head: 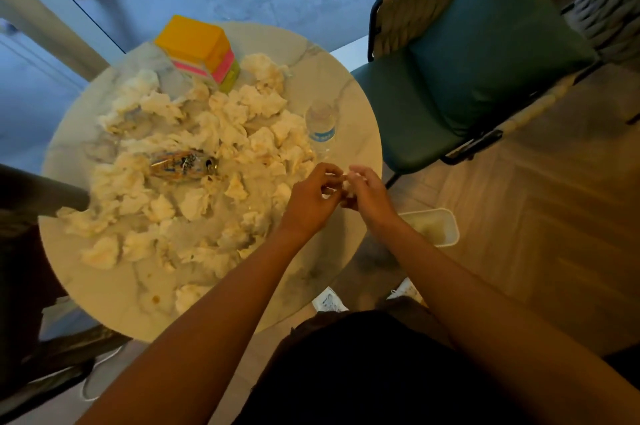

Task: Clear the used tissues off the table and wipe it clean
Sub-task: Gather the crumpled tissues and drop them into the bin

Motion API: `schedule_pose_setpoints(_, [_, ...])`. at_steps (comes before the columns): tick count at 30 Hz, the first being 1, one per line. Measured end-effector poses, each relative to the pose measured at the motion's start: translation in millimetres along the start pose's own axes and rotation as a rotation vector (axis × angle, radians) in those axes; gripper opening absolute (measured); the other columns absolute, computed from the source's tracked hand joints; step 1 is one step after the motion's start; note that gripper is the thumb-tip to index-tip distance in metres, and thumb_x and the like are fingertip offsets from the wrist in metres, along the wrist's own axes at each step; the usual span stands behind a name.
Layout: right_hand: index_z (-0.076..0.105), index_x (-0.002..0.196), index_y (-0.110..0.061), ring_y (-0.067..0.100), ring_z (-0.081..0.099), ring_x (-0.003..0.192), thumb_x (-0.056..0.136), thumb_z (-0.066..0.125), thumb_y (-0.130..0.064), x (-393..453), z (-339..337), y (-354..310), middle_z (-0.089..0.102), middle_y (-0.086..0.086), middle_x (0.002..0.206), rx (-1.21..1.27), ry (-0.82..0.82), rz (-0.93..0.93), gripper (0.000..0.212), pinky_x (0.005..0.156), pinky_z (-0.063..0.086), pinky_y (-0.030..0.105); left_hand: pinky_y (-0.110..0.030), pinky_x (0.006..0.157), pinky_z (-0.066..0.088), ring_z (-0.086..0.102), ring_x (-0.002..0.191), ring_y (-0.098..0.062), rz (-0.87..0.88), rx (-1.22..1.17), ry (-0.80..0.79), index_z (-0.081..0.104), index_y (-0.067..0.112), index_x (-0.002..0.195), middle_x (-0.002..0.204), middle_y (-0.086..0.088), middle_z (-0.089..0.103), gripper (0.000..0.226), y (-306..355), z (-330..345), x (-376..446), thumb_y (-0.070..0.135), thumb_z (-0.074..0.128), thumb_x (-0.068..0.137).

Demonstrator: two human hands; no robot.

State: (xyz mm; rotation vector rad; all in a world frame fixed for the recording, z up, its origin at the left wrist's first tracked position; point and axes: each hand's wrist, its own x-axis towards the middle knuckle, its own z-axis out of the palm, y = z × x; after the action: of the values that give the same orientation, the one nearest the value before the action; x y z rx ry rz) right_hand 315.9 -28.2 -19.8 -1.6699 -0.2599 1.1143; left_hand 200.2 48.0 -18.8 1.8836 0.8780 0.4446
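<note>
Several crumpled white tissues [194, 154] lie scattered over most of a round marble table [104, 289]. Both of my hands meet above the table's right edge. My left hand [311, 197] and my right hand [367, 192] have their fingers curled round one small crumpled tissue [347, 184] held between them. Most of that tissue is hidden by the fingers.
A can [183, 164] lies on its side among the tissues. A clear water bottle [321, 128] stands near the right edge, and a stack of coloured boxes [201, 50] at the far side. A white bin [433, 227] sits on the floor beside a green chair [467, 78].
</note>
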Motion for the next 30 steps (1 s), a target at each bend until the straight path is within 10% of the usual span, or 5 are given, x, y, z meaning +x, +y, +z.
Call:
schedule_pose_setpoints(8, [0.062, 0.108, -0.018, 0.026, 0.072, 0.088, 0.101, 0.045, -0.008, 10, 8, 1, 0.067, 0.014, 0.110, 0.131, 0.081, 0.163, 0.021, 0.067, 0.056, 0.029, -0.005, 0.077, 0.044, 0.057, 0.089, 0.001, -0.027, 0.197, 0.065, 0.062, 0.019, 0.117, 0.113, 0.006, 0.062, 0.033, -41, -38, -12, 0.013, 0.076, 0.087])
schedule_pose_setpoints(13, [0.062, 0.108, -0.022, 0.021, 0.073, 0.085, 0.101, 0.047, -0.011, 6, -10, 0, 0.068, 0.009, 0.108, 0.059, 0.125, 0.149, 0.020, 0.066, 0.053, 0.028, -0.035, 0.084, 0.049, 0.060, 0.100, -0.016, 0.146, 0.516, -0.076, 0.063, 0.021, 0.120, 0.117, 0.001, 0.064, 0.035, -60, -45, -18, 0.036, 0.073, 0.090])
schedule_pose_setpoints(19, [0.062, 0.113, -0.022, 0.020, 0.071, 0.084, 0.102, 0.049, -0.013, -7, -32, 0, 0.069, 0.007, 0.105, -0.036, 0.170, 0.096, 0.019, 0.069, 0.053, 0.028, -0.039, 0.079, 0.045, 0.061, 0.100, -0.028, 0.270, 0.889, -0.178, 0.061, 0.027, 0.124, 0.116, -0.003, 0.062, 0.054, -55, -30, -17, 0.051, 0.074, 0.077])
schedule_pose_setpoints(30, [0.066, 0.113, -0.026, 0.020, 0.070, 0.085, 0.104, 0.049, -0.015, -25, -55, -4, 0.071, 0.008, 0.108, -0.078, 0.181, 0.052, 0.022, 0.066, 0.053, 0.027, -0.033, 0.063, 0.050, 0.060, 0.082, -0.025, 0.205, 0.566, -0.054, 0.065, 0.012, 0.111, 0.107, -0.008, 0.057, 0.028, -66, -28, -36, 0.015, 0.075, 0.085])
